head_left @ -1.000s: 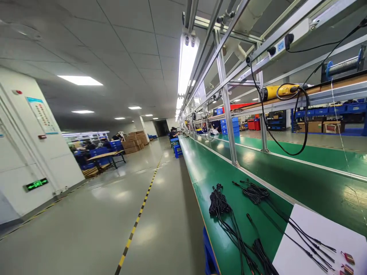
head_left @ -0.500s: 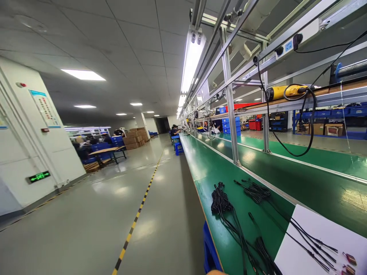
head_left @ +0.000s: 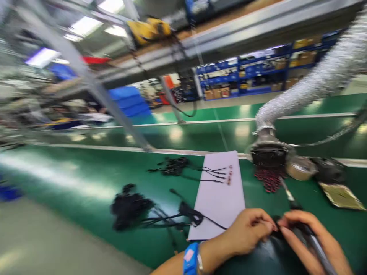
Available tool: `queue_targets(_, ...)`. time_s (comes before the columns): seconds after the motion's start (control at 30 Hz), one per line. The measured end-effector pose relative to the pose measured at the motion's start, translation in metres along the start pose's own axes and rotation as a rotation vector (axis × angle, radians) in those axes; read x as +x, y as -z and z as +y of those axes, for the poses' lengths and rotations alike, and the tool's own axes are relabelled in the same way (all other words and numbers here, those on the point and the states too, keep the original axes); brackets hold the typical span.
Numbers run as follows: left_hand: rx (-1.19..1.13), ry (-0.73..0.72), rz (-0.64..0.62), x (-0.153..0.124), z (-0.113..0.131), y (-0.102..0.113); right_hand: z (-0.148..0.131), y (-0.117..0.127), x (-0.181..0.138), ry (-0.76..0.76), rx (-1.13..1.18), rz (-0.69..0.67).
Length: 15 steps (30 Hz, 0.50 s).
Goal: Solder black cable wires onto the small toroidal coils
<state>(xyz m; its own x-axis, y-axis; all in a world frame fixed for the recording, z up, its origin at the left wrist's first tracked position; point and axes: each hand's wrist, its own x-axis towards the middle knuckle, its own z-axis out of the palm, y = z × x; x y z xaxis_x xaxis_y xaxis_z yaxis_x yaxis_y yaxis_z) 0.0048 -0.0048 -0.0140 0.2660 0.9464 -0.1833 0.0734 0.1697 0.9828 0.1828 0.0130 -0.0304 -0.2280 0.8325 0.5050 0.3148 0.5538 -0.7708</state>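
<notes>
My left hand [head_left: 249,231], a blue band on its wrist, is closed in a pinch at the front right of the green bench. A black cable [head_left: 213,222] runs over the white board [head_left: 220,202] into it. A small dark piece [head_left: 276,223] shows between the fingertips of both hands, too blurred to make out. My right hand [head_left: 318,236] is closed around a soldering iron [head_left: 295,205], whose metal tip points away from me. Its thumb and forefinger meet the left fingertips. Small reddish parts [head_left: 229,175] and black cable ends lie on the board.
Behind the hands, a silver fume duct [head_left: 304,91] ends in a hood above a pile of red and black pieces [head_left: 269,179]. To its right are a tape roll [head_left: 301,168] and a yellowish pad [head_left: 341,194]. Black cable bundles [head_left: 130,208] lie left. A metal frame [head_left: 106,99] crosses behind.
The view has swung right and down from the aisle to the bench. Both hands, the soldering iron and the fume duct are now in view.
</notes>
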Motion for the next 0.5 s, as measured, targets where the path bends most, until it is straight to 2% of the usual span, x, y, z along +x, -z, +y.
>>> queue_targets(0.13,-0.044,0.040,-0.062,-0.002,0.004,0.006,-0.011,0.011,-0.004,-0.018,0.014,-0.132)
queue_targets(0.5,0.055,0.058,-0.149,-0.006,0.004,0.011,-0.011,0.008,-0.002,0.079,-0.002,-0.182)
